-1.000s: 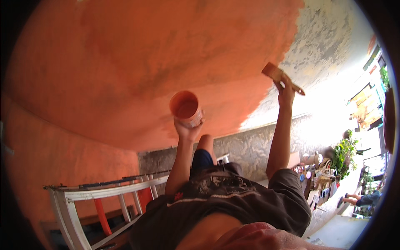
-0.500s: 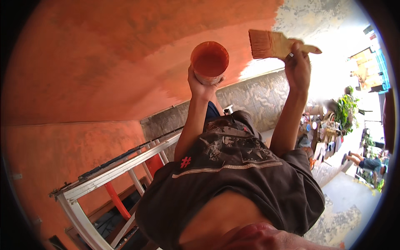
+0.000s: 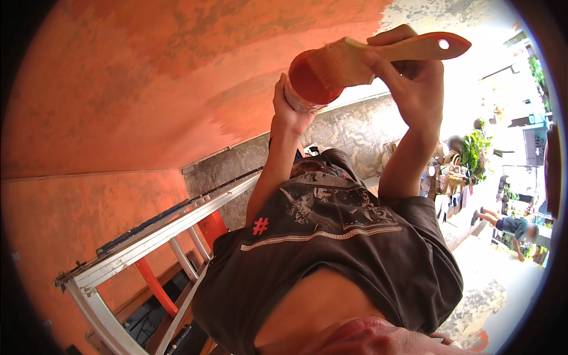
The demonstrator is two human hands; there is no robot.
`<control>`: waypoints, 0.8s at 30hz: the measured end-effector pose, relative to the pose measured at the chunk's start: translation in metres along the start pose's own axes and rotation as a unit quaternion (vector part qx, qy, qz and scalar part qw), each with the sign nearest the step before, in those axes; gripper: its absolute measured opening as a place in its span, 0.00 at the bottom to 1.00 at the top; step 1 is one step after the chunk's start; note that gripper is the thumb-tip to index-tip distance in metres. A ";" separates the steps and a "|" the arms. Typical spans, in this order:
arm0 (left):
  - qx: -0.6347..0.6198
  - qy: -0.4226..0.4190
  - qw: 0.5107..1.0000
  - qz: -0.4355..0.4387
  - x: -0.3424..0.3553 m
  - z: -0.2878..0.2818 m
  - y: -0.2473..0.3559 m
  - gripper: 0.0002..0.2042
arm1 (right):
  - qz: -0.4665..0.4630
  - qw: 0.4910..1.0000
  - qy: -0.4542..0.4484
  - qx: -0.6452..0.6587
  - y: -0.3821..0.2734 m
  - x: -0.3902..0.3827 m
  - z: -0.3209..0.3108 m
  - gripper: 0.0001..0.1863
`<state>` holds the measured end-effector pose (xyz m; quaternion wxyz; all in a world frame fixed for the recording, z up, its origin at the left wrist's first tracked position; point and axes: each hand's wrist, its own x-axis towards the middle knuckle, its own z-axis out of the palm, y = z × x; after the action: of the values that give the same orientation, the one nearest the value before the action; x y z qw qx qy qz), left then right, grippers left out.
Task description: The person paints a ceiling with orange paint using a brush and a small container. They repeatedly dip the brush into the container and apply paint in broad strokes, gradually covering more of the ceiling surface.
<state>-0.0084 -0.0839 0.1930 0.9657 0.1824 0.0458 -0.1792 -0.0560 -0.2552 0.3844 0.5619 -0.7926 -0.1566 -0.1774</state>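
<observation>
My left hand (image 3: 291,118) is wrapped round a small paint bucket (image 3: 303,102), its open mouth tilted toward the view and orange-red paint (image 3: 306,80) inside. In my right hand (image 3: 414,83) is a wide flat paintbrush (image 3: 349,62), gripped near the base of its light handle between thumb and fingers. The handle points right and has a hole near its reddish end. The bristles lie over the right side of the bucket's mouth; whether their tips touch the paint I cannot tell.
An orange painted wall (image 3: 136,89) fills the upper left, with an unpainted patchy grey part (image 3: 426,13) beyond it. A metal ladder (image 3: 142,236) stands at my left. Patterned tiles (image 3: 349,124) run lower down. Plants (image 3: 475,151) and another person (image 3: 515,228) are far right.
My right hand has brought the paintbrush left, from beside the wall to over the bucket's mouth. The bucket has shifted slightly right and tilted.
</observation>
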 end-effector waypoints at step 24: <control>0.013 -0.020 0.999 -0.039 0.004 -0.018 -0.011 0.31 | 0.036 0.970 -0.105 -0.217 0.040 0.003 0.027 0.13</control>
<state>-0.0092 -0.0883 0.1717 0.9562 0.1892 0.0316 -0.2209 -0.0331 -0.2423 0.3440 0.3627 -0.9150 -0.1442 -0.1025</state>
